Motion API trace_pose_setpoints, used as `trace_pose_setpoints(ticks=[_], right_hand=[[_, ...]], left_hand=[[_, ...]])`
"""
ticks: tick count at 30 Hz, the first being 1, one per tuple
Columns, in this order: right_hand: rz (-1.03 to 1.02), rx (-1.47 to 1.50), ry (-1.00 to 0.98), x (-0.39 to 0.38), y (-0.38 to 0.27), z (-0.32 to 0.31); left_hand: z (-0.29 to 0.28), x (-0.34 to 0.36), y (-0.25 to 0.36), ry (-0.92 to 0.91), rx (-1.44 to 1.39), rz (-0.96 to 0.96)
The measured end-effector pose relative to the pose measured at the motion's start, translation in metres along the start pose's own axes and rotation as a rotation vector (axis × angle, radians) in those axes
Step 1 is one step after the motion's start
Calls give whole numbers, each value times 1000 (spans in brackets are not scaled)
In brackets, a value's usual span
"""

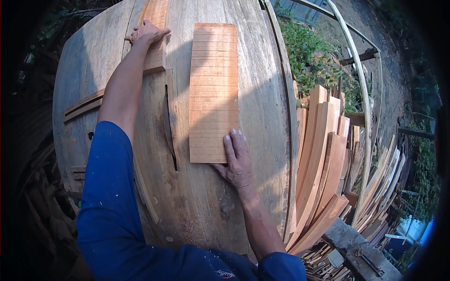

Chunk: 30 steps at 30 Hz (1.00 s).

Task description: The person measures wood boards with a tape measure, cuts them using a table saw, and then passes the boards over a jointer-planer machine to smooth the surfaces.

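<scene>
A flat reddish-brown board [213, 84] lies lengthwise on the weathered wooden worktable [262, 93], with rough saw lines running across its face. At its near right corner is my right hand [239, 161], fingers over the top face and thumb at the near end, gripping it. Farther off to the left, my left hand [146, 33] spans the width of a second, thicker board [154, 58]. The thumb reaches that board's right edge and the fingers its left edge. The far end of this second board runs out of the picture.
A long dark slot [167, 126] splits the tabletop between the boards. A grooved wooden strip [84, 105] lies left of my left arm. Sawn planks [323, 136] lean upright beyond the table's right edge, near a concrete block [358, 250]. Green plants [304, 49] grow farther back.
</scene>
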State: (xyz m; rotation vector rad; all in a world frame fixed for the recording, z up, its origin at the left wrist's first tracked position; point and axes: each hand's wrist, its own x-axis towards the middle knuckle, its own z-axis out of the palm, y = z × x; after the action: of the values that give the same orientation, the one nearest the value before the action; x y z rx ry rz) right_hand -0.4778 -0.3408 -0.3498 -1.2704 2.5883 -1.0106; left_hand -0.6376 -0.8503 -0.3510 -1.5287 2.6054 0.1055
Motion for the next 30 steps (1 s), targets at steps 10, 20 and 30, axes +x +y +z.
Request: trace_pose_setpoints(ticks=[10,20,30], right_hand=[[7,-20,17,-4,0,2],[-60,-39,44,-10,-10,7],[-121,-83,63,-19,-5,7]], left_hand=[[-85,-17,-56,-531,-1569,92],[-53,-236,-272,-5,-505,41],[-27,-328,-255,36,-20,-93]])
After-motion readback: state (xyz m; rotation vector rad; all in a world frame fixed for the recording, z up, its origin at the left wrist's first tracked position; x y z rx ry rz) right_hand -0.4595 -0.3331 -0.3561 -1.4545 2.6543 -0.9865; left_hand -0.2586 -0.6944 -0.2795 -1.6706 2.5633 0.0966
